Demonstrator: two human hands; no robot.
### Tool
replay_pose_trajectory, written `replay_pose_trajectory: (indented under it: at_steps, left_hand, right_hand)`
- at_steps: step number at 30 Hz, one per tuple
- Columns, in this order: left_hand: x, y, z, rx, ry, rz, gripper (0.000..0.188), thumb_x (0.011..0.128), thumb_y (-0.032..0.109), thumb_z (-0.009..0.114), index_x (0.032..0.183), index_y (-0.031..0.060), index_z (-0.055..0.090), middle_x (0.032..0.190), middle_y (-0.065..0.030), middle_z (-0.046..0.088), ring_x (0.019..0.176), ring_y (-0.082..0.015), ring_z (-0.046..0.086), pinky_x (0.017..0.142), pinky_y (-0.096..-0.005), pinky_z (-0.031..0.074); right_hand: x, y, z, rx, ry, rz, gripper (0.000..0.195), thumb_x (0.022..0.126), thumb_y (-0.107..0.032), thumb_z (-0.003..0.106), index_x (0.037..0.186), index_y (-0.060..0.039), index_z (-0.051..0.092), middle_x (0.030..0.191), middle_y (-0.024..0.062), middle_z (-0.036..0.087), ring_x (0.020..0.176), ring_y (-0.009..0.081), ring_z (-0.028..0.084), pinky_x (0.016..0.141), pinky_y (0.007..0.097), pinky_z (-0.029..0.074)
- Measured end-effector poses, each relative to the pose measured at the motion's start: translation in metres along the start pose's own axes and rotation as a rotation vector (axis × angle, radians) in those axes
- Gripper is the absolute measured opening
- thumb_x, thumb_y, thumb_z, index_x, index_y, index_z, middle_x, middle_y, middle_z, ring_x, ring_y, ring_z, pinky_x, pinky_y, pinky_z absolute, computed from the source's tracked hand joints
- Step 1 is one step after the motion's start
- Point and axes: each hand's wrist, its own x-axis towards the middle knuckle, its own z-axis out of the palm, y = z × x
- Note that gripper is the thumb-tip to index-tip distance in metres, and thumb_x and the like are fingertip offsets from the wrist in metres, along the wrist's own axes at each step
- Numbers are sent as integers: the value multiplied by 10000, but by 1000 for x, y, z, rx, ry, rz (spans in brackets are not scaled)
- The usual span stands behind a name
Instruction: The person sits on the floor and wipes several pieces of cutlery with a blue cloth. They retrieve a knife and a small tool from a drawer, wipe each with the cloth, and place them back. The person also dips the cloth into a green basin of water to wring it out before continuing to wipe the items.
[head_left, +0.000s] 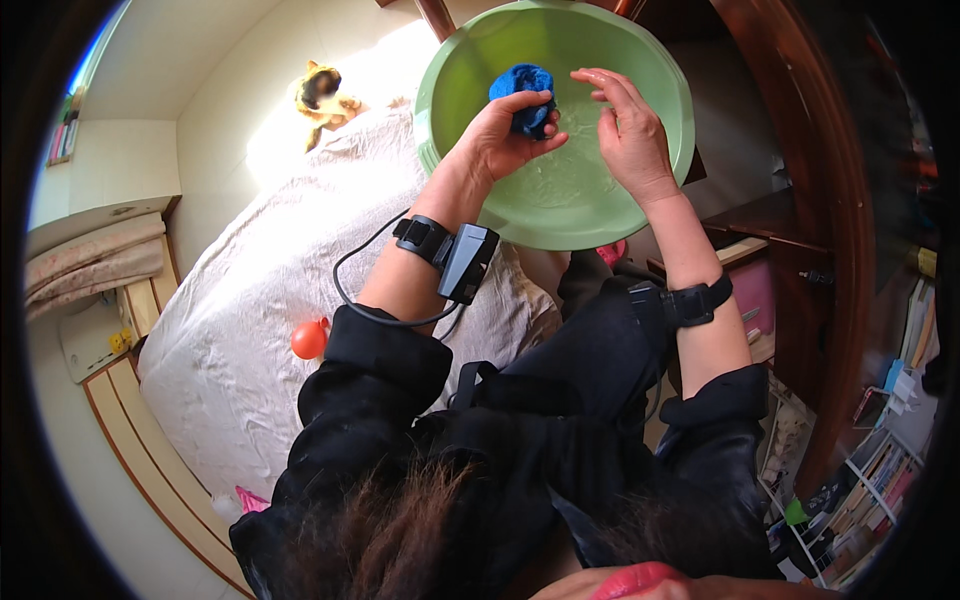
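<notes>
A wide green plastic basin (459, 67) with water (559, 176) in its bottom stands before me. Over its left part, my left hand (504, 135) grips a bunched, wet-looking blue cloth (523, 81) between thumb and fingers. Part of the cloth is hidden behind the fingers. To the right, above the same basin, my right hand (630, 127) holds nothing. Its fingers are bent and slightly apart, pointing towards the cloth without touching it.
A pale sheet (247, 247) covers a bed at left, with an orange balloon (309, 340) and a plush toy (321, 94) on it. Dark wooden furniture (799, 285) stands close on the right, near a white wire rack (870, 480) of books. A black device with a cable (466, 262) is strapped to my left forearm.
</notes>
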Motion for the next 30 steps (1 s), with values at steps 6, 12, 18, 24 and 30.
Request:
replay_pose_trajectory:
  at_steps: [6, 12, 18, 24, 30]
  left_hand:
    - [-10, -1, 20, 359, -191, -284, 223, 808, 177, 735, 857, 63, 550, 687, -42, 538, 544, -93, 486, 414, -203, 314]
    - [22, -10, 15, 1727, 218, -116, 300, 659, 293, 802, 762, 59, 645, 705, -75, 636, 636, -211, 635, 521, -332, 482]
    - [26, -29, 17, 2366, 346, 272, 135, 744, 194, 651, 826, 119, 728, 828, -82, 717, 798, -272, 709, 669, -394, 544]
    - [34, -44, -2, 2490, 303, 799, 89, 775, 129, 633, 859, 113, 659, 819, -70, 700, 783, -294, 697, 641, -383, 544]
    - [16, -31, 15, 1925, 310, 713, 294, 772, 81, 688, 1059, 53, 628, 892, -105, 672, 820, -279, 683, 698, -337, 561]
  right_hand:
    - [10, 28, 12, -497, 14, -437, 657, 797, -15, 609, 1351, -354, 510, 1347, 1, 534, 1144, 227, 589, 906, 354, 552]
    - [8, 43, 24, -553, -277, -291, 277, 791, -13, 610, 1053, -87, 560, 1037, 76, 597, 963, 282, 654, 774, 406, 567]
    - [-1, 65, 51, -403, -433, 142, 257, 765, 19, 579, 1015, 6, 522, 988, 239, 621, 931, 410, 633, 764, 475, 521]
    - [12, 84, 47, -38, -664, 479, 328, 735, 6, 539, 1059, 56, 555, 817, 167, 649, 780, 279, 665, 658, 385, 502]
    - [2, 51, 21, -112, -189, 223, 645, 771, -42, 612, 1382, -73, 407, 1245, 168, 565, 1055, 298, 627, 853, 359, 530]
